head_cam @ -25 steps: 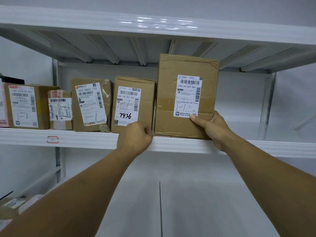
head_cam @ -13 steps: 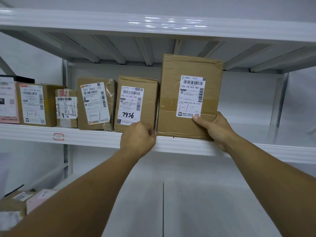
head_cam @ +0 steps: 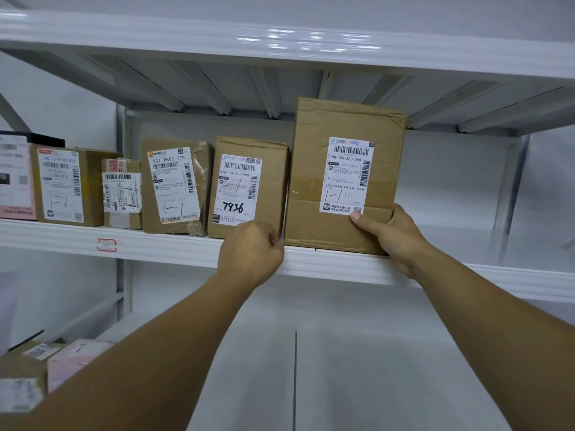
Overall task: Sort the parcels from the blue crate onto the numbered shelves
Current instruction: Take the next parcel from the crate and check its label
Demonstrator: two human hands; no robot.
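A: The right hand [head_cam: 393,234]?
B: It grips the tall parcel [head_cam: 311,169] at its lower right corner, thumb flat on the front under the label.
A: And the left hand [head_cam: 250,250]?
B: It's curled at the lower left edge; I can't tell if it pinches the cardboard.
A: Room?
B: The parcel stands upright at the shelf [head_cam: 155,244] lip, just beside the 7936 parcel [head_cam: 270,188]. There's bare shelf to its right, and its top is near the upper shelf [head_cam: 280,42].

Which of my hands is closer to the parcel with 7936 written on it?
Left. The left hand sits in front of the lower right corner of the 7936 parcel; the right hand grips the tall parcel beside it, farther right.
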